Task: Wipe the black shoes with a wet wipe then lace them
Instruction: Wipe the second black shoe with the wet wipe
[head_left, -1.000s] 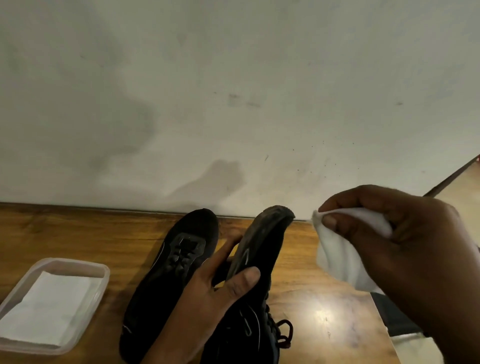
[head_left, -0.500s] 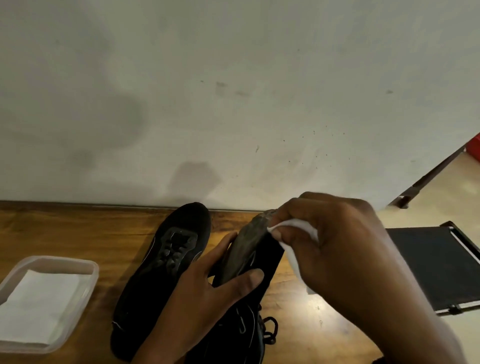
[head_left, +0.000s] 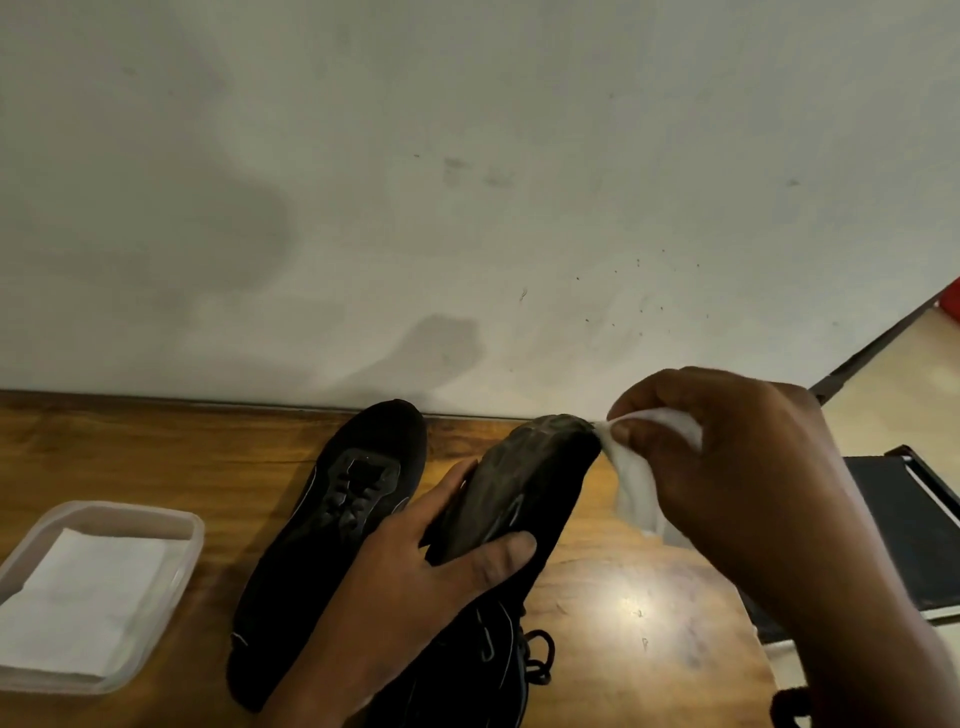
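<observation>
Two black shoes are on the wooden table (head_left: 130, 452). One shoe (head_left: 332, 530) lies flat on the left, toe toward the wall. My left hand (head_left: 415, 577) grips the other shoe (head_left: 524, 493), tilted on its side with the grey sole facing left and the toe raised. My right hand (head_left: 727, 467) pinches a white wet wipe (head_left: 631, 483) against that shoe's toe edge. A black lace (head_left: 537, 657) hangs loose near the held shoe's lower part.
A clear plastic tub (head_left: 187, 535) with white wipes inside sits at the table's left front. A pale wall (head_left: 467, 182) stands right behind the table. To the right of the table's edge is a black flat object (head_left: 904, 525) on a lower surface.
My right hand with the wipe came in to the shoe's toe, covered it half a second ago, and now sits at the toe's right edge. The left hand keeps its grip.
</observation>
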